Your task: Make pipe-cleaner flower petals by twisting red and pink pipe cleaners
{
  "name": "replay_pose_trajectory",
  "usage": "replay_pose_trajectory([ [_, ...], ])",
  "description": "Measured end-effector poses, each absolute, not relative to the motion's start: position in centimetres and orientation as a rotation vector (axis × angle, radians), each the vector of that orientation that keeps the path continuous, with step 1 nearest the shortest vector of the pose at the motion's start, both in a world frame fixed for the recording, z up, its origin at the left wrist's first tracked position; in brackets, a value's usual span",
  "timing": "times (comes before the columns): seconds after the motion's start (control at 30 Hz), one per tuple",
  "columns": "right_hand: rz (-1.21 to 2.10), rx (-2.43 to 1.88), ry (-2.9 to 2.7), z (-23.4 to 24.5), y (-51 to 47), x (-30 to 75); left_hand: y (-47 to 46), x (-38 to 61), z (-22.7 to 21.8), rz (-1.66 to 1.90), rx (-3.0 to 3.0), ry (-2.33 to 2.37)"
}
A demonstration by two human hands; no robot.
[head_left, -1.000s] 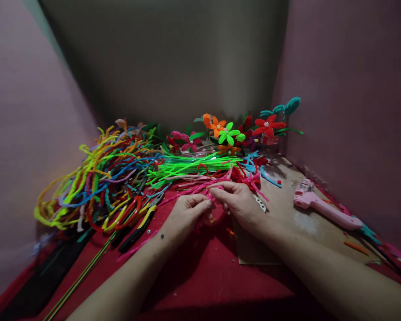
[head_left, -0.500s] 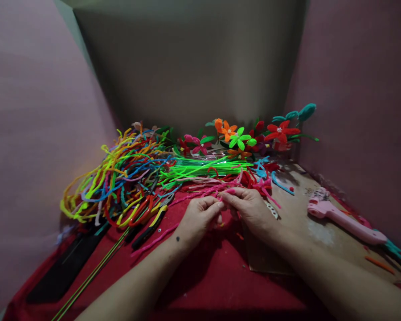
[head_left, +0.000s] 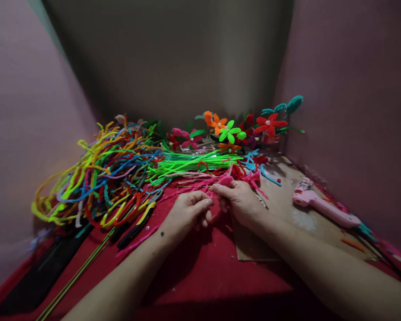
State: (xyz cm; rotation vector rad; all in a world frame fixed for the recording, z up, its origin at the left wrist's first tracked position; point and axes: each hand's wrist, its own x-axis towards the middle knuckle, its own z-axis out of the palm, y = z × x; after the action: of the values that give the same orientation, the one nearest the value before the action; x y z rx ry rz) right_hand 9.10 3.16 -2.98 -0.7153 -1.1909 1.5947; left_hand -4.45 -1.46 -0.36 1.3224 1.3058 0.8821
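My right hand pinches a pink fuzzy pipe cleaner whose looped, petal-like part shows above the thumb and fingers. Just to its left, my left hand has thumb and forefinger pressed together beside the piece's lower end. Whether a thin end sits in that pinch is too small to make out. Behind both hands lie loose pink pipe cleaners and a bundle of bright green ones.
Left lie a tangled heap of coloured pipe cleaners, pliers and red-handled scissors. A pink glue gun rests on a brown board at right. Finished pipe-cleaner flowers line the back. Red cloth covers the table.
My hands have drawn slightly apart, with the left fingers off the right ones. The pink loop shows more fully. The whole view has shifted, so things appear further left.
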Motion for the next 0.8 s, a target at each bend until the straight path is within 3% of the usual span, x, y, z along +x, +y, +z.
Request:
replay_pose_trajectory([
  [0.17, 1.727, -0.642, -1.164, -3.1, 3.2, 9.1, -1.6, -4.3, -0.4, 0.905, 1.258, 1.246],
  [0.8, 1.632, -0.735, -1.058, -2.7, 3.5, 9.2, -1.0, -6.0, -0.3, 0.921, 1.175, 1.282],
])
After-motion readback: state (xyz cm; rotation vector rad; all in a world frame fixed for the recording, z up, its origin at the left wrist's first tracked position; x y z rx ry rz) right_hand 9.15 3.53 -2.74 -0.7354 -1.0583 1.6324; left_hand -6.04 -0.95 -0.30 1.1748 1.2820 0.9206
